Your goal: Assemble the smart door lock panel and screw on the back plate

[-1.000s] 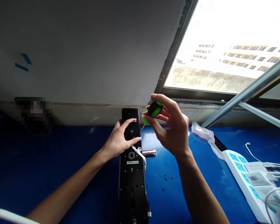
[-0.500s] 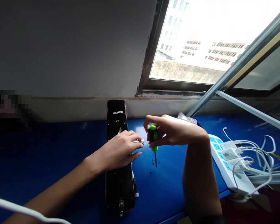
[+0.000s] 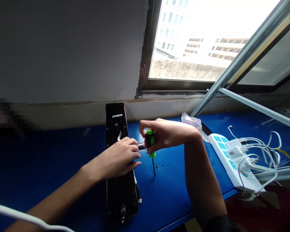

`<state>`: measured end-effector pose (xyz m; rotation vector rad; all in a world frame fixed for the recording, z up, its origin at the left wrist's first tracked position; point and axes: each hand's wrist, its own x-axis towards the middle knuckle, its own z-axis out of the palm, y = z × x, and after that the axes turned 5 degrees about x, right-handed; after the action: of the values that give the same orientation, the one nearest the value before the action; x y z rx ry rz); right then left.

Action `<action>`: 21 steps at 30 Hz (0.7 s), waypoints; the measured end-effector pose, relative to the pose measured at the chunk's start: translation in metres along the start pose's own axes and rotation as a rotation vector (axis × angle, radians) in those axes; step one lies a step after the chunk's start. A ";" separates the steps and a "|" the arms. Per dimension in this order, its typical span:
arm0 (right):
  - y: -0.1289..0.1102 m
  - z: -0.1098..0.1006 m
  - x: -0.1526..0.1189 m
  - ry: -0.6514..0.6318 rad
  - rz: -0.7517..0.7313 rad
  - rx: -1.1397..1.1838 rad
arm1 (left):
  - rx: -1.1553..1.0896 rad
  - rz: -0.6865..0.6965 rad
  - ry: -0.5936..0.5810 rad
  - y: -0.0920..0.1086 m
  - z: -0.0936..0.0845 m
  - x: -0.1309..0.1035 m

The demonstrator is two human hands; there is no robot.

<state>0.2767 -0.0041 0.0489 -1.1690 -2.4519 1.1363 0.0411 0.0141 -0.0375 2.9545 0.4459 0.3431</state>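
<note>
A long black panel [image 3: 122, 193] with a "CE" label lies on the blue table, a metal fitting [image 3: 123, 213] standing near its close end. Across its middle rests my left hand [image 3: 120, 158], fingers curled around one end of a small shiny metal part [image 3: 141, 146]. My right hand [image 3: 168, 133] grips a green and black screwdriver [image 3: 150, 141], shaft pointing down, and its fingertips meet the metal part's other end. Several tiny dark screws [image 3: 156, 165] lie on the table right of the shaft. A white connector [image 3: 140, 200] sticks out beside the panel.
On the blue table [image 3: 169, 193], a white power strip [image 3: 222, 154] with plugs and cables sits at the right. A plastic bag [image 3: 192, 120] lies near the wall. A metal frame bar [image 3: 244, 54] crosses the right side. A white cable [image 3: 26, 217] runs at lower left.
My right hand has moved left with the screwdriver, and its fingers now touch the metal part, which shows more between the hands. The whole view has shifted slightly.
</note>
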 end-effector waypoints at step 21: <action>-0.023 0.010 0.002 0.953 -0.444 0.238 | -0.243 -0.046 0.269 -0.017 -0.019 -0.030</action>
<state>0.2578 -0.0169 0.0582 -0.7622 -1.6473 0.5202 0.0034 0.0228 -0.0281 2.6666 0.4641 0.7384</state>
